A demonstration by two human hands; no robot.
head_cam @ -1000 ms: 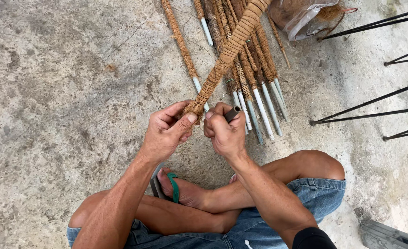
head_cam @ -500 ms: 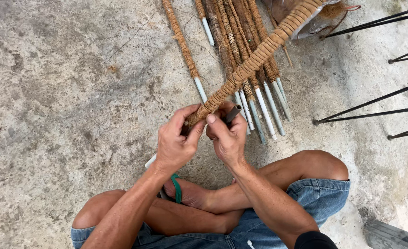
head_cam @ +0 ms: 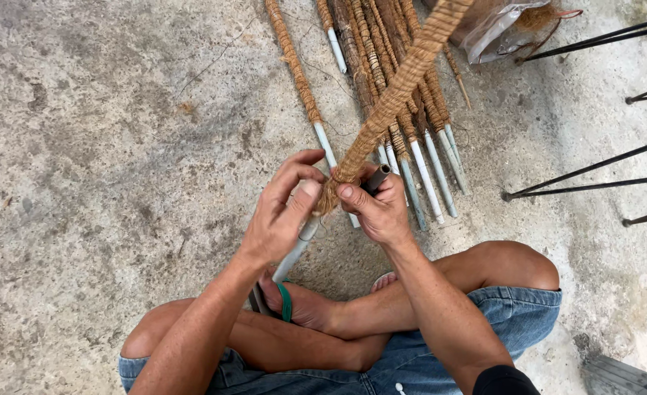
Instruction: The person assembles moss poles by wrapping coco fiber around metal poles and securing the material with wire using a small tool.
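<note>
I sit cross-legged on a concrete floor and hold a pole wrapped in brown coir rope [head_cam: 404, 77], which slants up to the top right. Its bare grey pipe end [head_cam: 299, 247] points down toward my foot. My left hand [head_cam: 283, 212] grips the pole where the wrapping ends, fingers around the last coils. My right hand [head_cam: 378, 208] presses its thumb on the same coils and also holds a small dark cylindrical tool [head_cam: 376, 178].
Several finished rope-wrapped poles [head_cam: 382, 80] with bare white ends lie on the floor ahead. A single one [head_cam: 298, 73] lies apart to their left. A plastic bag of fibre [head_cam: 499, 25] is at top right, thin black metal rods [head_cam: 587, 175] at right.
The held pole has swung back to a steeper slant, its top end nearer the middle. My hands have shifted slightly on the end of the wrapping and more bare pipe shows below them.
</note>
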